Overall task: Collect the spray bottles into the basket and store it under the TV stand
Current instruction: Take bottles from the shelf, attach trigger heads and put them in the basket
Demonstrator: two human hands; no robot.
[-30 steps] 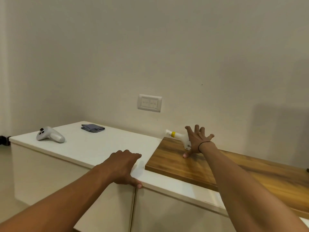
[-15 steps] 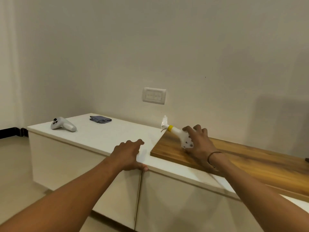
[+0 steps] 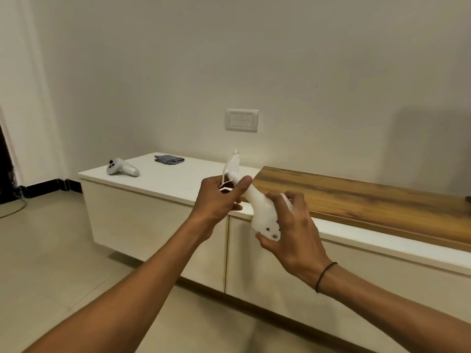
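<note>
A white spray bottle [image 3: 260, 210] is held tilted in the air in front of the TV stand [image 3: 158, 220], nozzle end up and to the left. My right hand [image 3: 290, 225] grips its wide body from the right. My left hand [image 3: 219, 197] is closed around its neck and trigger head. The stand is a long low white cabinet with a wooden top section [image 3: 356, 194] on the right. No basket is in view.
A white game controller [image 3: 122, 168] and a folded grey cloth [image 3: 168, 159] lie on the stand's left end. A wall socket plate [image 3: 242, 120] sits above the stand. Beige tiled floor [image 3: 51, 250] stretches in front and to the left.
My right hand lifted the spray bottle off the wooden top and brought it toward me. My left hand left the stand's edge and took hold of the bottle's neck.
</note>
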